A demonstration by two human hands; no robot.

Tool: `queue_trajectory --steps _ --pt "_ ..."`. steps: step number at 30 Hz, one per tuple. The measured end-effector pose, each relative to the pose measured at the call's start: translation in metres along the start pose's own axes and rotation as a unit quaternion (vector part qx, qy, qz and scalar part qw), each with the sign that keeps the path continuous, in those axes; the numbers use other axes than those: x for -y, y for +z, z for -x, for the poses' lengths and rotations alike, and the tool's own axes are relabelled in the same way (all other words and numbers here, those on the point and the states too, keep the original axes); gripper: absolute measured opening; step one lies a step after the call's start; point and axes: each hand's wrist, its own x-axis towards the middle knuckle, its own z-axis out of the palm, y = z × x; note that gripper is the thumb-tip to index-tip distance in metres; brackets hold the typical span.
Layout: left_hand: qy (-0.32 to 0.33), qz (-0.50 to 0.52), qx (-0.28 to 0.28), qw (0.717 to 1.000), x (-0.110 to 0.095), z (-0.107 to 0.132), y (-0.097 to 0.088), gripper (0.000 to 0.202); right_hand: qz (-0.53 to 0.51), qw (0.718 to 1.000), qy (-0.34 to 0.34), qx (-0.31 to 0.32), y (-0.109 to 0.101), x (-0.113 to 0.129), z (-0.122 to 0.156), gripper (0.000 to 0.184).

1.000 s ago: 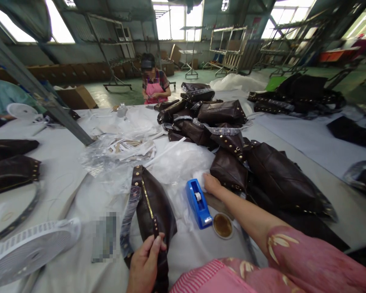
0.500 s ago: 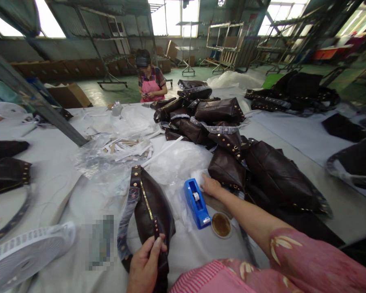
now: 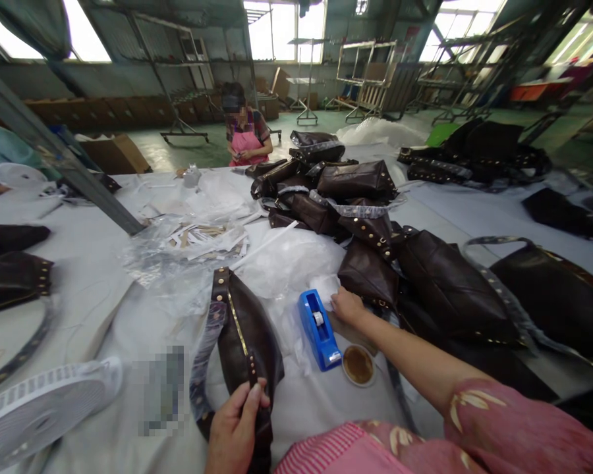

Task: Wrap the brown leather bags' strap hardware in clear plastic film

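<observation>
My left hand [image 3: 238, 421] pinches the studded zipper end of a dark brown handbag [image 3: 242, 329], which lies in front of me with its gold zipper facing up. Clear plastic wraps the bag's studded strap [image 3: 206, 355]. Beyond a blue tape dispenser [image 3: 321, 336], my right hand [image 3: 346, 305] is closed at the edge of some thin white sheets [image 3: 325, 288]; its fingertips are partly hidden. A round tub of brown stuff [image 3: 358, 365] stands beside the dispenser, below my right forearm.
A heap of brown handbags [image 3: 350, 184] fills the table's middle and right. Crumpled clear plastic with paper strips [image 3: 197, 240] lies left of centre. A white fan [image 3: 49, 408] stands front left, under a slanted metal post [image 3: 89, 168]. A co-worker [image 3: 247, 135] sits across the table.
My right hand has shifted slightly to the right, by the white sheets. A brown bag at the far right has come nearer, beside the heap. My left hand stays on the handbag.
</observation>
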Motion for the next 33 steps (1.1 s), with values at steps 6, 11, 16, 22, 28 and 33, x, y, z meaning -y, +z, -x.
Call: queue_trajectory --steps 6,11,16,22,28,33 --pt "-0.005 -0.007 0.009 1.000 0.000 0.000 -0.001 0.051 0.014 0.999 -0.030 -0.010 0.003 0.004 0.006 0.027" --pt "0.000 0.006 0.003 1.000 0.002 0.001 -0.001 0.050 0.008 1.000 -0.012 0.009 0.006 0.005 -0.001 0.026" --pt "0.019 -0.008 -0.019 1.000 0.000 0.002 -0.001 0.049 -0.008 0.999 0.038 0.011 0.002 0.002 -0.013 0.034" --pt "0.030 -0.017 -0.023 0.999 -0.002 0.000 -0.001 0.048 -0.039 0.995 0.092 0.002 0.002 0.014 -0.029 0.035" --pt "0.029 -0.024 -0.025 0.999 -0.002 -0.001 -0.001 0.049 -0.070 0.990 0.123 0.017 0.005 0.023 -0.039 0.032" --pt "0.022 -0.014 -0.019 0.999 -0.004 0.002 -0.002 0.049 -0.101 0.982 0.155 0.022 0.004 0.026 -0.037 0.032"
